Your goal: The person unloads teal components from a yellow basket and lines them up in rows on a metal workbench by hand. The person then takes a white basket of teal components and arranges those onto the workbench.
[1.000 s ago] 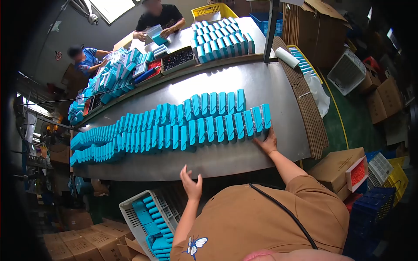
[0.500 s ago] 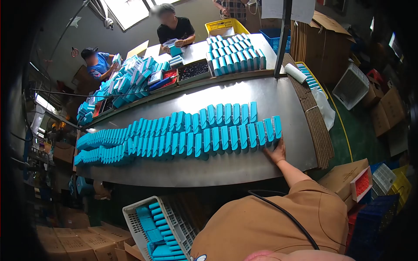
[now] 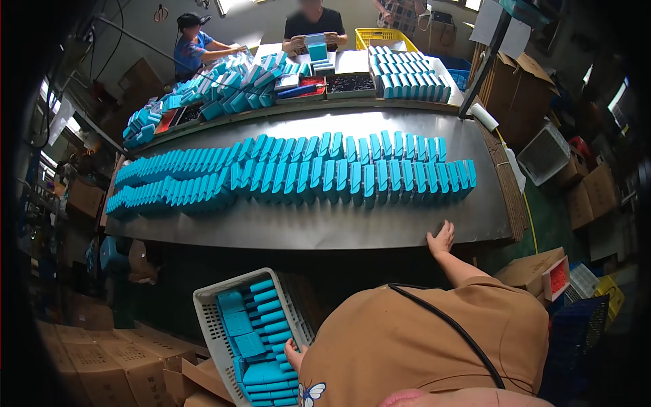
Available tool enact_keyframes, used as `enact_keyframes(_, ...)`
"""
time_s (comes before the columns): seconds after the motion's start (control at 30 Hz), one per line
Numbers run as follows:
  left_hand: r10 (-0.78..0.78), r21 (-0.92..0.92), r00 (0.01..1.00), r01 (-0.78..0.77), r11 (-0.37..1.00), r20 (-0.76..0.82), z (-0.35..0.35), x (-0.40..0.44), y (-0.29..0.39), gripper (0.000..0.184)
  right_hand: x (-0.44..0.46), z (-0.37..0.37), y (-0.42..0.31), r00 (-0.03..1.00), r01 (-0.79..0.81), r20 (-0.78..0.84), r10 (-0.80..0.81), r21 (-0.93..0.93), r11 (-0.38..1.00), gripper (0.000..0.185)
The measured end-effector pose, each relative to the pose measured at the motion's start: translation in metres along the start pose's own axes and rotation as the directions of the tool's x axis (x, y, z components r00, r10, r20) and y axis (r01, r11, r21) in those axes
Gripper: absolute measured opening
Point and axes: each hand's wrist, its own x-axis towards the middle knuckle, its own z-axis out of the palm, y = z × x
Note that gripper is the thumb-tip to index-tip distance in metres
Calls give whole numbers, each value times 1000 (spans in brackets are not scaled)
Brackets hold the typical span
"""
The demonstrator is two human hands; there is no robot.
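Observation:
Two long rows of turquoise plastic cases (image 3: 325,178) stand closely packed across the metal table. My right hand (image 3: 442,239) is open over the table's front edge, fingers apart, a short way in front of the near row's right end and holding nothing. At the right rim of a pale plastic crate (image 3: 203,298), my left hand (image 3: 296,354) reaches in beside the stacked turquoise cases (image 3: 271,317). Its fingers look loosely extended against them. My sleeve and body hide part of that hand.
Beyond the table, a raised bench holds a heap of turquoise cases (image 3: 237,85), a tray of small black parts (image 3: 350,85) and neat rows of cases (image 3: 410,74). Several people are there. Cardboard boxes (image 3: 102,366) stand lower left. A metal post (image 3: 485,68) rises at the right.
My right hand has come away from the near row's end, toward the table's front edge. My left hand has come into view at the crate. The camera view has shifted.

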Motion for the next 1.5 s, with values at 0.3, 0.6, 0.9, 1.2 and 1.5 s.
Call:
enact_keyframes(0.3,143,46,986,-139,989,-89,-44,32,-84,47,-112,23,-170,672,302,494,-552,498,813,25)
enact_keyframes(0.6,-184,157,889,271,950,-420,-82,42,-148,49,-241,82,-377,-226,588,757,-613,608,534,29)
enact_keyframes(0.9,-336,89,897,375,923,-288,-74,106,-130,70,-403,188,-474,-724,678,586,-365,701,-219,57)
enact_keyframes(1.2,-391,430,869,491,758,-303,-53,188,-153,109,-549,270,-476,-843,389,521,-133,421,-819,97)
enact_keyframes(1.5,-43,445,999,44,894,-12,-99,137,-183,62,-568,295,-460,-853,333,505,-135,326,-885,112)
